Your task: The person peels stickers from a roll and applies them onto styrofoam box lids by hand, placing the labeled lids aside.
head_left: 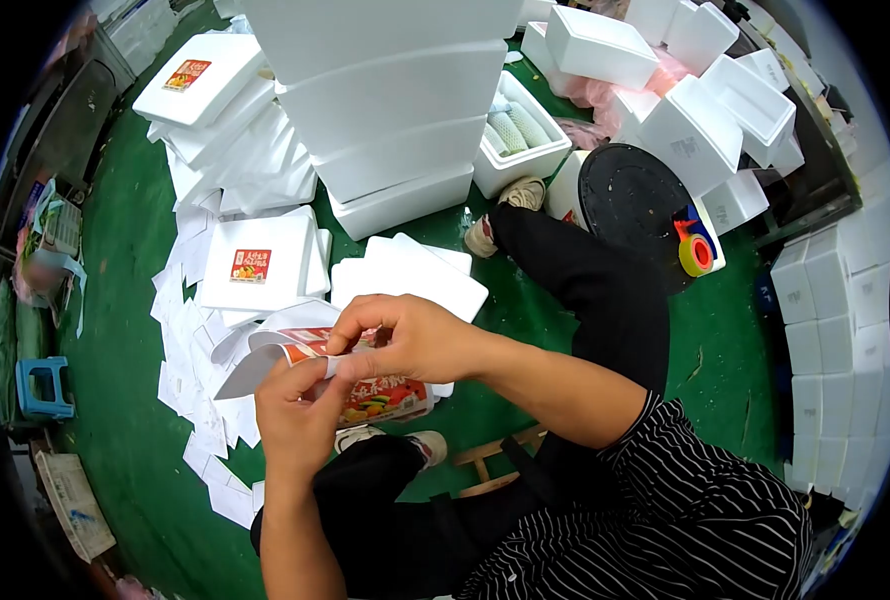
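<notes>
Both of my hands meet at the edge of a curled bundle of red fruit-printed label sheets [390, 398]. My left hand [297, 412] pinches the near edge between thumb and fingers. From the right, my right hand [405, 340] has its fingertips closed on the same edge, close to the left thumb. White paper [248, 372] curls out past the left fingers. Just beyond the hands lie white foam lids [420, 275], and a foam lid with a red label [227, 270] tops a small stack to their left.
White foam boxes [385, 110] tower ahead, beside an open box of netted produce [515, 130]. Loose white papers [190, 370] litter the green floor [125, 390] at left. A tape roll [696, 255] sits on a round black lid [630, 200]. A blue stool [45, 388] stands far left.
</notes>
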Available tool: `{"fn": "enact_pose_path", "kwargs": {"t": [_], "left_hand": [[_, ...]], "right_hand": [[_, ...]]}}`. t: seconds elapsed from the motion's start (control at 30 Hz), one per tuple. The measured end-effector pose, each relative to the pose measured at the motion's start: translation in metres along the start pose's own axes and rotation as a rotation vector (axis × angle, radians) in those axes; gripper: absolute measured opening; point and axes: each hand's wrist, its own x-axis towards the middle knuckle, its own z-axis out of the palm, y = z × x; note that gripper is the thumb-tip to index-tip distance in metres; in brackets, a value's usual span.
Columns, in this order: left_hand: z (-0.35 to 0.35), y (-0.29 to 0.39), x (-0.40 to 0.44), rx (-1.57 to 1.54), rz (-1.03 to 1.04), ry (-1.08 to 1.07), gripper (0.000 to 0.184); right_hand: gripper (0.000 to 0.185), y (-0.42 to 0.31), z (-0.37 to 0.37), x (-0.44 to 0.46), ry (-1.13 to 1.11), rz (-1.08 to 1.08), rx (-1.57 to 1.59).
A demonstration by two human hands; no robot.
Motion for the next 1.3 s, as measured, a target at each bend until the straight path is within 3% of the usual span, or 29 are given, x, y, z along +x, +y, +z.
{"fn": "enact_pose_path", "kwargs": {"t": [0.07, 0.27, 0.37, 0.47, 0.6, 0.67, 0.73, 0.77, 0.8, 0.83, 0.9, 0.97, 1.0, 1.07, 1.1, 1.13, 1.2, 1.23, 1.27, 1.3], "left_hand": [[0.001, -0.004, 0.000, -0.006, -0.002, -0.004, 0.015], [0.008, -0.008, 0.002, -0.039, 0.034, -0.037, 0.016], [0.010, -0.005, 0.004, -0.041, 0.039, -0.030, 0.015], [0.001, -0.022, 0.010, -0.303, -0.226, -0.019, 0.014], [-0.027, -0.032, 0.023, -0.637, -0.417, 0.131, 0.015], [-0.060, -0.042, 0.022, -0.692, -0.373, 0.154, 0.022], [-0.123, -0.085, 0.015, -0.855, -0.198, 0.114, 0.025], [-0.136, -0.079, 0.011, -0.896, -0.217, 0.299, 0.025], [-0.151, -0.069, 0.007, -0.933, -0.233, 0.486, 0.025], [-0.166, -0.068, -0.002, -0.989, -0.217, 0.533, 0.025], [-0.179, -0.066, -0.011, -1.073, -0.205, 0.693, 0.028], [-0.188, -0.079, -0.013, -1.078, -0.149, 0.673, 0.029], [-0.192, -0.085, -0.015, -1.083, -0.115, 0.666, 0.029], [-0.197, -0.088, -0.019, -1.082, -0.097, 0.680, 0.030], [-0.200, -0.089, -0.018, -1.079, -0.088, 0.679, 0.031], [-0.202, -0.088, -0.020, -1.076, -0.105, 0.780, 0.032], [-0.205, -0.085, -0.027, -1.061, -0.163, 0.989, 0.034], [-0.218, -0.097, -0.036, -1.072, -0.164, 0.931, 0.035], [-0.199, -0.075, -0.024, -1.062, -0.239, 1.125, 0.037], [-0.196, -0.075, -0.021, -1.047, -0.233, 1.145, 0.037]], "right_hand": [[0.014, -0.001, -0.002, -0.002, 0.015, -0.085, -0.141], [0.017, 0.015, 0.004, -0.002, 0.155, -0.016, -0.028], [0.012, 0.014, 0.000, 0.002, 0.149, 0.176, 0.100], [0.012, 0.034, -0.010, 0.011, 0.303, 0.220, 0.563], [0.019, 0.043, -0.059, 0.029, 0.571, 0.111, 0.841], [0.022, 0.020, -0.075, 0.030, 0.632, -0.081, 0.838], [0.021, -0.008, -0.075, 0.026, 0.715, -0.418, 0.747], [0.016, -0.008, -0.080, 0.028, 0.806, -0.566, 0.725], [0.013, -0.002, -0.076, 0.029, 0.836, -0.688, 0.438], [0.010, 0.010, -0.069, 0.026, 0.850, -0.798, 0.147], [0.006, 0.042, -0.077, 0.030, 0.524, -1.012, -0.482], [0.017, 0.104, -0.065, 0.031, 0.215, -0.740, -0.862], [0.031, 0.153, -0.054, 0.034, 0.151, -0.497, -0.935], [0.040, 0.270, -0.054, 0.019, 0.054, -0.323, -1.156], [0.045, 0.313, -0.060, 0.002, -0.171, -0.007, -1.092], [0.043, 0.323, -0.063, -0.011, -0.250, -0.134, -1.277], [0.040, 0.313, -0.055, -0.005, -0.197, -0.030, -1.222], [0.039, 0.305, -0.051, -0.001, -0.134, -0.041, -1.244], [0.037, 0.296, -0.053, 0.012, -0.069, -0.055, -1.273], [0.051, 0.286, -0.060, 0.026, -0.057, -0.069, -1.372]]}}
